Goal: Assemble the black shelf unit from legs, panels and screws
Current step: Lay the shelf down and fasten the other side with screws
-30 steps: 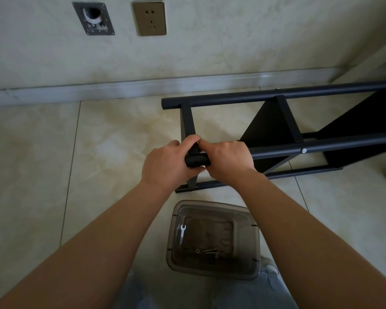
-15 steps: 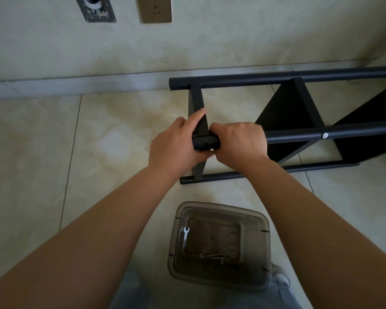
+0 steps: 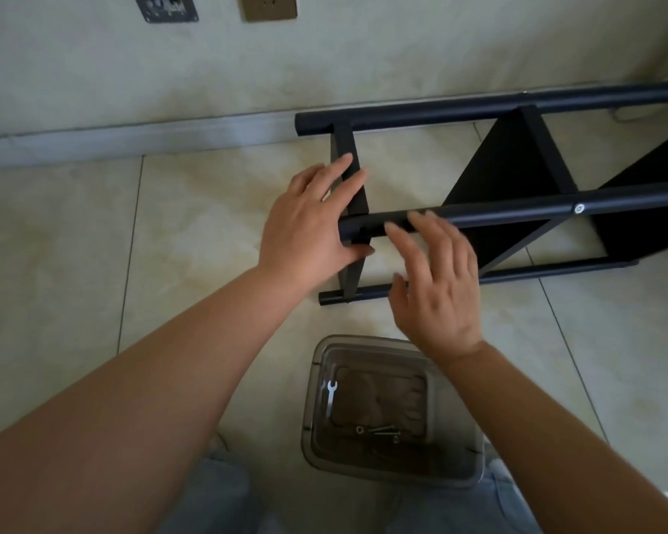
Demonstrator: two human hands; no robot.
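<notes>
Shelf unit: the black metal shelf frame with round tube legs and flat panels [image 3: 517, 179] is lying on its side on the pale tiled floor [image 3: 74, 244], running from the middle of the view off to the right, just in front of the wall's grey skirting board [image 3: 132, 136].
Near leg: the upper round black tube [image 3: 479, 212] is ending between the two hands, with a silver screw head [image 3: 578, 208] showing further right and what looks like an unfilled hole near the tube end.
Left hand: the left hand [image 3: 309, 225] is resting against the tube end, fingers straight and spread over the flat black crossbar [image 3: 353, 179], thumb tucked under the tube.
Right hand: the right hand [image 3: 436, 287] is hovering loosely open, its fingertips [image 3: 415, 217] lying at or just above the tube, gripping nothing.
Parts box: the clear smoky plastic tub [image 3: 394, 475] is sitting on the floor near the person's knees, holding a small silver spanner [image 3: 330, 396] and a few loose bolts [image 3: 382, 430].
Risk: with neither hand clamping it, the tube end is likely free to slip off the crossbar, since that joint appears unscrewed.
Risk: reaching down for a bolt could be leaving the hole misaligned, so the screw may be cross-threading.
</notes>
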